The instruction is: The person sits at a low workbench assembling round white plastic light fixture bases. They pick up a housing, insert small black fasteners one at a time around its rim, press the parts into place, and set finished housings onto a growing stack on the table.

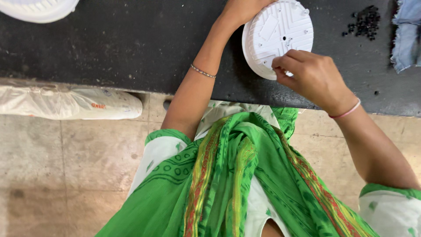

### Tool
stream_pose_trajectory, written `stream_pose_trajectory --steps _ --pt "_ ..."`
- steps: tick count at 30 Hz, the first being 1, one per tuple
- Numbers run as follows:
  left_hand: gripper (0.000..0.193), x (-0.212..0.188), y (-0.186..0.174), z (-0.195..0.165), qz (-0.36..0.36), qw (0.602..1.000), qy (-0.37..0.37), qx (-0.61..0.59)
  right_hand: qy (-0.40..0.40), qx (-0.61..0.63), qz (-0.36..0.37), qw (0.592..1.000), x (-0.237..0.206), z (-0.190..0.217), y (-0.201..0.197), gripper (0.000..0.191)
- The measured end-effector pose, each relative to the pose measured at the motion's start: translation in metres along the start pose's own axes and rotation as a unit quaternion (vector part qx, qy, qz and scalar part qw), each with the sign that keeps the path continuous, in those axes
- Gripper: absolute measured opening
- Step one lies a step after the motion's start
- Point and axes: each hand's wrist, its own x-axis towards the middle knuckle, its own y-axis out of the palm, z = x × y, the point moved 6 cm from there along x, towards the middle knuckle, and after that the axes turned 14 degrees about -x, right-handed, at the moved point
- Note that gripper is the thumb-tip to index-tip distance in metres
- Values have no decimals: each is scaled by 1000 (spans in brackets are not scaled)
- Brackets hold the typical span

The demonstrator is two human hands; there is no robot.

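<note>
A round white plastic disc [276,30] with moulded ribs and small screw posts lies on the black worktable [131,44], tilted a little. My left hand [239,9] grips its far left rim, partly cut off by the top of the picture. My right hand [309,74] rests at the disc's near edge with the fingertips pinched together against the plastic; whatever small thing they pinch is hidden.
A heap of small black screws [364,22] lies at the table's right. Blue denim cloth [408,35] hangs at the far right. Another white round part [39,8] sits at the top left. A white sack [66,103] lies under the table edge on the tiled floor.
</note>
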Motion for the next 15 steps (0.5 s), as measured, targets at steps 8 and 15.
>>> stream_pose_trajectory --steps 8,15 --pt "30 -7 -8 -35 12 990 140 30 88 113 -76 987 -23 -26 4 15" --pt "30 -15 -45 -71 -112 971 183 110 324 234 -166 902 -85 -61 23 6"
